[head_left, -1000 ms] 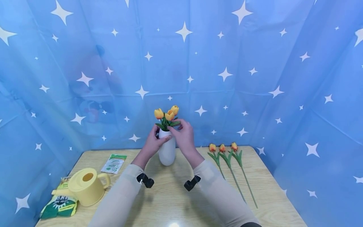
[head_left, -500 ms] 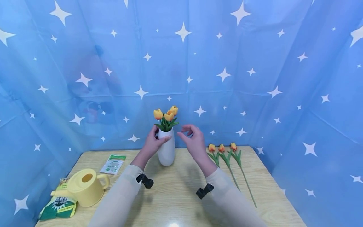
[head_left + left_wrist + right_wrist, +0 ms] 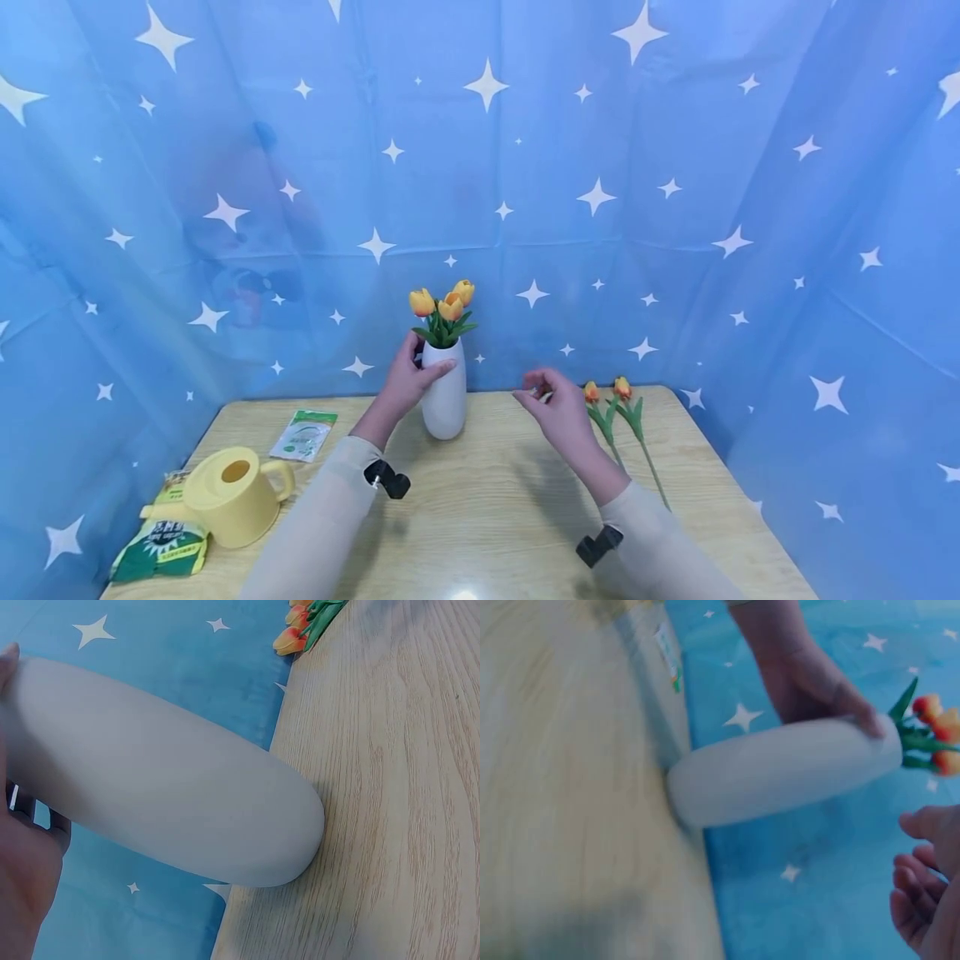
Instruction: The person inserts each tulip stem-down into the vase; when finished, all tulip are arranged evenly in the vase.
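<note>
A tall white vase (image 3: 445, 402) stands upright at the table's back edge, holding three yellow-orange tulips (image 3: 451, 307). My left hand (image 3: 405, 383) grips its neck, thumb across the front; in the left wrist view the pale vase body (image 3: 172, 772) fills the middle. My right hand (image 3: 562, 410) is over the table between the vase and the loose tulips (image 3: 630, 413) on the right. Its fingers are loosely bent with nothing between them, and in the right wrist view the right hand (image 3: 934, 885) is apart from the vase. Two loose tulips show; the right hand and forearm cover the area beside them.
On the left, a yellow watering can (image 3: 234, 498) stands partly over a green bag (image 3: 167, 548). Behind it lies a small green-and-white packet (image 3: 304, 435). A blue curtain with white stars (image 3: 480, 167) hangs right behind the wooden table (image 3: 465, 517).
My right hand has let go of the leaves at the vase's mouth and moved right and down toward the loose tulips, now hiding one. The left hand keeps its grip on the vase.
</note>
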`<state>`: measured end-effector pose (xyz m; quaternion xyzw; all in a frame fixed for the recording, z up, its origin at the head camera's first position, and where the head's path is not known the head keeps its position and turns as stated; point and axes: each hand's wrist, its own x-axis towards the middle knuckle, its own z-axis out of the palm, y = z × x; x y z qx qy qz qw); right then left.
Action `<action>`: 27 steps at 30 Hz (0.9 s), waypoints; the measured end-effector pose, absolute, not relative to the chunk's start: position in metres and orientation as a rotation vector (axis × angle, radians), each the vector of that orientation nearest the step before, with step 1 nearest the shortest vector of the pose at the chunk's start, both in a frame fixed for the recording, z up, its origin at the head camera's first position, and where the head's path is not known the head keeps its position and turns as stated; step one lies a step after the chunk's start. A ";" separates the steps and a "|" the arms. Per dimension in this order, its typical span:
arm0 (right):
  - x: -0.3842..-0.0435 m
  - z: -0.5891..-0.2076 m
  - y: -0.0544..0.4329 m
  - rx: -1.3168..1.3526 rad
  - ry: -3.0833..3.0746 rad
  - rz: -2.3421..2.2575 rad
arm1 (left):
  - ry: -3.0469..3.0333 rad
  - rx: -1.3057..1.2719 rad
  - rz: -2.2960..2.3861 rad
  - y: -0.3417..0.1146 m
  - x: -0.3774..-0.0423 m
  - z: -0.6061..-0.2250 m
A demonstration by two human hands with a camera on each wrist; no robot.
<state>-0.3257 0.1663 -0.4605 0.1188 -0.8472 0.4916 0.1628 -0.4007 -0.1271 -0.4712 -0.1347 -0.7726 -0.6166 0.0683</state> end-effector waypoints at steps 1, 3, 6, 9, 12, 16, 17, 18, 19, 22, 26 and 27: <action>-0.324 -0.464 0.172 0.326 -2.429 1.401 | -2.328 -0.409 -1.858 -0.126 -0.400 -0.471; -0.320 -0.473 0.182 0.298 -2.446 1.404 | -2.322 -0.421 -1.866 -0.125 -0.401 -0.470; -0.316 -0.485 0.196 0.269 -2.474 1.380 | -2.321 -0.422 -1.867 -0.124 -0.401 -0.469; -0.313 -0.499 0.208 0.235 -2.503 1.360 | -2.327 -0.407 -1.869 -0.125 -0.402 -0.468; -0.312 -0.512 0.218 0.196 -2.521 1.344 | -2.336 -0.395 -1.862 -0.125 -0.403 -0.468; -0.310 -0.528 0.233 0.145 -2.545 1.322 | -2.333 -0.406 -1.856 -0.126 -0.403 -0.469; -0.308 -0.531 0.236 0.128 -2.554 1.325 | -2.332 -0.407 -1.857 -0.126 -0.403 -0.470; -0.306 -0.534 0.240 0.108 -2.566 1.328 | -2.330 -0.409 -1.858 -0.126 -0.403 -0.471; -0.304 -0.536 0.244 0.084 -2.581 1.337 | -2.330 -0.409 -1.856 -0.126 -0.403 -0.471; -0.298 -0.541 0.253 0.019 -2.635 1.332 | -2.337 -0.405 -1.851 -0.126 -0.404 -0.473; -0.295 -0.547 0.258 0.002 -2.689 1.262 | -2.339 -0.396 -1.854 -0.127 -0.404 -0.474; -0.296 -0.549 0.259 0.004 -2.700 1.238 | -2.336 -0.400 -1.857 -0.127 -0.404 -0.474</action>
